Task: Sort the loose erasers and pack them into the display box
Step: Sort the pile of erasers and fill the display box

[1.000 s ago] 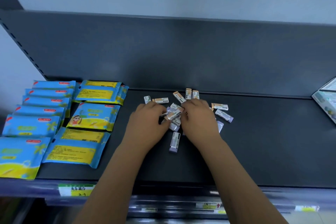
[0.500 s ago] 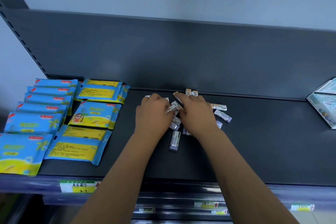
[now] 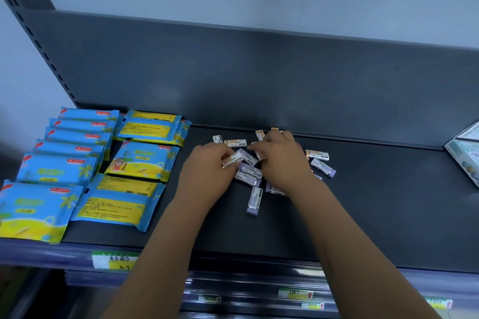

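Several small wrapped erasers, some purple and some orange-tipped, lie scattered on the dark shelf (image 3: pixel 363 215). My left hand (image 3: pixel 207 171) is closed on one eraser (image 3: pixel 232 158) at its fingertips. My right hand (image 3: pixel 282 160) rests over the middle of the pile with its fingers curled on an eraser that is mostly hidden. A purple eraser (image 3: pixel 254 201) lies alone nearest me. Two more erasers (image 3: pixel 321 160) sit to the right of my right hand. The display box (image 3: pixel 464 155) shows partly at the right edge.
Blue and yellow wet-wipe packs (image 3: pixel 85 163) fill the shelf's left side in overlapping rows. A dark back panel (image 3: pixel 259 80) rises behind the pile. Price labels (image 3: pixel 114 260) run along the shelf's front rail.
Both hands shifted slightly over the pile. My left hand now holds an eraser clear at its fingertips, and my right hand has moved toward the back erasers.
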`<state>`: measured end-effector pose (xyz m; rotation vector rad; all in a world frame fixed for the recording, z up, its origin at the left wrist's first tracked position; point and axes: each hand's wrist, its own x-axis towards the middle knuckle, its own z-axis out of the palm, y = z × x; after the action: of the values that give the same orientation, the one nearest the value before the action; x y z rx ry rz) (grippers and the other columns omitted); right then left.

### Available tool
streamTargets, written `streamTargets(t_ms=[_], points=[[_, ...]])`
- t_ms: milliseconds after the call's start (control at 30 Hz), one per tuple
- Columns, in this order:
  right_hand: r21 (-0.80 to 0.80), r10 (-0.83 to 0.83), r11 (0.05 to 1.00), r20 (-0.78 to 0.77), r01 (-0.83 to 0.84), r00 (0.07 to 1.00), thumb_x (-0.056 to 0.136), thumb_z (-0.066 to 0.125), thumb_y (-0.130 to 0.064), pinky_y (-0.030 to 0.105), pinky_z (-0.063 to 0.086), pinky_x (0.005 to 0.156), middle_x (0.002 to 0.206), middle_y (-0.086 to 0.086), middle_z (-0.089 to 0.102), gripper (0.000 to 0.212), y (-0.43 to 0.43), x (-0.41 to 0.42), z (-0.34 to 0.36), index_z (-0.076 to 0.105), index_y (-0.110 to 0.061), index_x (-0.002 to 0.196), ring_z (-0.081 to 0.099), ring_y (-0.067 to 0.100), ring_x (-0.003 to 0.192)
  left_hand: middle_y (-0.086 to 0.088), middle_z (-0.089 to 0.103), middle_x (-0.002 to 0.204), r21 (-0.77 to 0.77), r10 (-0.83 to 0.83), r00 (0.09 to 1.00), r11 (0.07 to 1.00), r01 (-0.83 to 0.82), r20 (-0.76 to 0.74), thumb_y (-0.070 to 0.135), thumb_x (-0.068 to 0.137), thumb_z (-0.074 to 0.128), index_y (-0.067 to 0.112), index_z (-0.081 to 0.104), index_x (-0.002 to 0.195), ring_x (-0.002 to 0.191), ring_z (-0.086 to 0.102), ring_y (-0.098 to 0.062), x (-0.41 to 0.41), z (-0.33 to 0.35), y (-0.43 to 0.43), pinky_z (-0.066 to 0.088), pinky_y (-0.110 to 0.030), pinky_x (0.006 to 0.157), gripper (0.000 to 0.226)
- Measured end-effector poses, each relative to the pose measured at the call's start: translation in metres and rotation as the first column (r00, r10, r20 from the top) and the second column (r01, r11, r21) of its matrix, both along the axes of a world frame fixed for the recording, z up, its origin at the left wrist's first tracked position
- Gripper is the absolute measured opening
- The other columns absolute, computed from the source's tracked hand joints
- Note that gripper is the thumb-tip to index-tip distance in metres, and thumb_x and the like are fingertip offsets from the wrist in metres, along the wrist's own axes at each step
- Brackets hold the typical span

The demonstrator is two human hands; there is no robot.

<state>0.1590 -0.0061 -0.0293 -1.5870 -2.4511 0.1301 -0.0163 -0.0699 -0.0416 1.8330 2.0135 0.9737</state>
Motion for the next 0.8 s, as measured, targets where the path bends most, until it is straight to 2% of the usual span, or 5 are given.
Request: streamTargets(t_ms=[267, 433, 600, 700, 800], points=[[-0.012, 0.016, 1.0, 0.027, -0.015, 1.0, 0.091, 0.054, -0.022, 0.04, 0.042, 0.093, 0.118, -0.001, 0.058, 0.037, 0.007, -0.003, 0.002, 0.068, -0.034, 0.123, 0.045, 0.027, 0.117, 0.012, 0.062, 0.095, -0.029, -0.028, 0.999, 0.999, 0.027, -0.026, 0.037, 0.085, 0.071, 0.031, 0.07, 0.101, 0.092, 0.055, -0.012, -0.004, -0.002, -0.008, 0.048, -0.032, 0.074, 0.017], [-0.078, 0.092, 0.993, 0.009, -0.091, 0.996, 0.081, 0.055, -0.004, 0.041, 0.042, 0.101, 0.144, -0.005, 0.043, 0.046, 0.003, 0.001, 0.004, 0.07, -0.025, 0.119, 0.039, 0.025, 0.128, 0.012, 0.063, 0.094, -0.031, -0.019, 1.0, 0.999, 0.02, 0.014, 0.034, 0.086, 0.071, 0.029, 0.07, 0.101, 0.09, 0.056, -0.012, -0.003, -0.002, -0.011, 0.046, -0.03, 0.072, 0.016], [-0.11, 0.118, 0.987, 0.001, -0.117, 0.993, 0.079, 0.054, 0.005, 0.031, 0.047, 0.095, 0.138, -0.001, 0.051, 0.056, 0.006, -0.001, 0.005, 0.067, -0.019, 0.128, 0.051, 0.022, 0.125, 0.013, 0.063, 0.095, -0.033, -0.011, 0.998, 0.999, 0.013, 0.056, 0.033, 0.087, 0.071, 0.029, 0.07, 0.104, 0.091, 0.057, -0.012, -0.001, -0.001, -0.015, 0.05, -0.033, 0.077, 0.018], [-0.124, 0.118, 0.985, 0.004, -0.117, 0.993, 0.081, 0.056, 0.007, 0.026, 0.045, 0.092, 0.135, -0.001, 0.051, 0.056, 0.009, -0.001, 0.003, 0.066, -0.018, 0.13, 0.053, 0.021, 0.12, 0.013, 0.063, 0.095, -0.033, -0.016, 0.998, 0.999, 0.017, 0.053, 0.033, 0.086, 0.072, 0.029, 0.071, 0.105, 0.091, 0.057, -0.011, -0.002, -0.001, -0.016, 0.046, -0.029, 0.074, 0.019], [-0.126, 0.123, 0.985, 0.005, -0.122, 0.992, 0.084, 0.059, 0.004, 0.032, 0.049, 0.091, 0.128, 0.002, 0.052, 0.047, 0.014, 0.001, 0.002, 0.068, -0.015, 0.126, 0.056, 0.024, 0.112, 0.013, 0.063, 0.096, -0.018, -0.024, 0.998, 1.0, 0.026, 0.066, 0.033, 0.087, 0.072, 0.029, 0.071, 0.106, 0.092, 0.057, -0.01, -0.004, -0.002, -0.018, 0.049, -0.03, 0.077, 0.02]])
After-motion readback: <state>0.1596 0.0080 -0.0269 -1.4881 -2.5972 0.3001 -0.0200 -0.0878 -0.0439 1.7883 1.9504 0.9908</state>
